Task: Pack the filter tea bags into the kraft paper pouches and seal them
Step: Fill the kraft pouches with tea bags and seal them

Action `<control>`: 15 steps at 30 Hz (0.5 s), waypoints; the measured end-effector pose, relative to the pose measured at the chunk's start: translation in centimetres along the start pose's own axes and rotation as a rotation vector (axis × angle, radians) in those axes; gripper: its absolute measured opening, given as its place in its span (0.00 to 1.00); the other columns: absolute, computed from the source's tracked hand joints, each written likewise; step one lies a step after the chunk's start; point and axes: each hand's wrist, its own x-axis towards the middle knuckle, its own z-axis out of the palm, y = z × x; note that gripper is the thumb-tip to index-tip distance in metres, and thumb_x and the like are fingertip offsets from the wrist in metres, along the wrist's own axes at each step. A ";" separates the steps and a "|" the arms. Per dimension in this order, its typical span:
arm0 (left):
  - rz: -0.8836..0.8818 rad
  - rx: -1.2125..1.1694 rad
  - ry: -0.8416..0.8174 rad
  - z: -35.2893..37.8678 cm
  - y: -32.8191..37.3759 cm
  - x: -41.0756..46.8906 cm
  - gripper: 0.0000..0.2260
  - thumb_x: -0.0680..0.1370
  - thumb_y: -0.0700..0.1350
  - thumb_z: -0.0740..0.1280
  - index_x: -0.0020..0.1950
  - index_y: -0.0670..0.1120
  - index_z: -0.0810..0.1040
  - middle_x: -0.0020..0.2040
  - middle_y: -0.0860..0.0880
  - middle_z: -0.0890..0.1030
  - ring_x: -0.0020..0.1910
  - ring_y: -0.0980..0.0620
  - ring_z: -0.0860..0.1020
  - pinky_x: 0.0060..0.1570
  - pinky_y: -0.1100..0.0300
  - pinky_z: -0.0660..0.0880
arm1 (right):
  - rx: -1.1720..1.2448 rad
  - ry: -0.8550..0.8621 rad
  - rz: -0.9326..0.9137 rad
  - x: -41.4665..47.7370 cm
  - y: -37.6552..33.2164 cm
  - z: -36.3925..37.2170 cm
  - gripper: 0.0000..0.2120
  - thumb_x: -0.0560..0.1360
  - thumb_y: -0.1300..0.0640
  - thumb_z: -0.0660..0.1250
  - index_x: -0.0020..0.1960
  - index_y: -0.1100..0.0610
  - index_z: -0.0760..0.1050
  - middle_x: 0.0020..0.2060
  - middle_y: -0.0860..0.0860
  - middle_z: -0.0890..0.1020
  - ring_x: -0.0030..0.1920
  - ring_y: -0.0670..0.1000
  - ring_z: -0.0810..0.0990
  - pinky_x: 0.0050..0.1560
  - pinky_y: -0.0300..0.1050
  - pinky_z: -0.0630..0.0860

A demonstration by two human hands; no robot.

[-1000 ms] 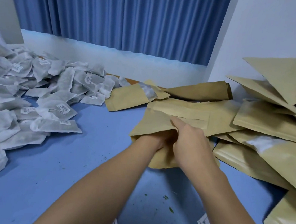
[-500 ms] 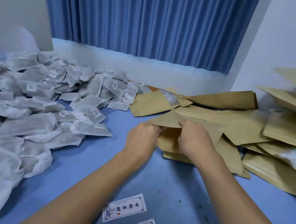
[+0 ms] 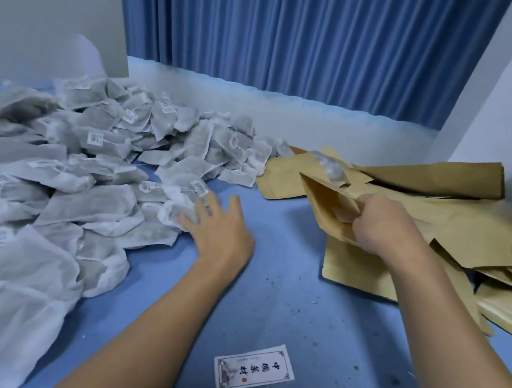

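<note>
Head view over a blue table (image 3: 269,304). R hand (image 3: 382,228), fingers curled, pinches one kraft pouch (image 3: 326,200) by its edge, mouth gaping leftward, above the pouch pile (image 3: 437,186) at right. L hand (image 3: 220,231), fingers spread, is at the near edge of the tea bag heap (image 3: 79,161) on the left, fingertips on a bag (image 3: 175,211). Step, prob: fetching a bag for the open pouch. Next calls for closing fingers on one bag only & sliding it in; sealing not yet done

Several dozen filter tea bags (image 3: 91,206), too heaped to count exactly; roughly a dozen overlapping kraft paper pouches (image 3: 437,180); two printed labels (image 3: 253,372).
</note>
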 end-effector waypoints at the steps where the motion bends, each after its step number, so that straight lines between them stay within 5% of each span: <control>1: -0.010 0.066 -0.086 0.4 -0.5 0.0 0.18 0.76 0.43 0.62 0.66 0.49 0.69 0.70 0.40 0.66 0.71 0.38 0.63 0.70 0.38 0.59 | 0.010 -0.003 0.011 0.1 0.1 0.1 0.12 0.75 0.58 0.60 0.55 0.54 0.77 0.47 0.58 0.78 0.48 0.62 0.75 0.46 0.48 0.73; 4: 0.079 -0.057 -0.087 0.4 -1.2 0.2 0.12 0.75 0.34 0.61 0.57 0.43 0.72 0.61 0.40 0.72 0.58 0.38 0.73 0.58 0.48 0.70 | 0.017 -0.029 0.038 0.0 0.2 0.7 0.17 0.75 0.61 0.58 0.61 0.54 0.76 0.46 0.57 0.75 0.47 0.61 0.74 0.46 0.47 0.73; 7: 0.207 -0.509 0.069 0.0 -0.3 -0.7 0.05 0.78 0.34 0.62 0.45 0.43 0.72 0.48 0.44 0.76 0.48 0.41 0.75 0.46 0.54 0.70 | 0.037 -0.041 0.021 -0.2 0.3 1.0 0.17 0.74 0.62 0.58 0.59 0.54 0.77 0.46 0.56 0.77 0.48 0.61 0.75 0.46 0.47 0.74; 10: 0.423 -0.873 0.449 -1.9 2.0 -2.4 0.05 0.81 0.35 0.67 0.55 0.38 0.81 0.52 0.44 0.82 0.53 0.50 0.76 0.57 0.70 0.68 | 0.057 -0.031 0.030 -0.3 0.6 0.8 0.17 0.72 0.65 0.58 0.57 0.56 0.77 0.50 0.59 0.80 0.50 0.63 0.77 0.50 0.50 0.77; 12: 0.682 -0.922 0.598 -2.0 4.2 -3.6 0.10 0.78 0.31 0.69 0.59 0.34 0.81 0.57 0.40 0.82 0.58 0.46 0.78 0.64 0.60 0.71 | 0.063 -0.031 0.004 -0.4 0.4 0.4 0.15 0.73 0.64 0.59 0.55 0.55 0.78 0.49 0.59 0.80 0.49 0.63 0.78 0.45 0.48 0.76; 15: 0.841 -0.886 0.404 -1.1 6.8 -5.4 0.12 0.78 0.30 0.67 0.61 0.35 0.80 0.60 0.40 0.81 0.60 0.42 0.79 0.63 0.52 0.75 | -0.001 -0.091 -0.067 -0.2 0.0 -0.2 0.11 0.75 0.58 0.64 0.48 0.44 0.81 0.40 0.55 0.80 0.39 0.58 0.76 0.37 0.44 0.71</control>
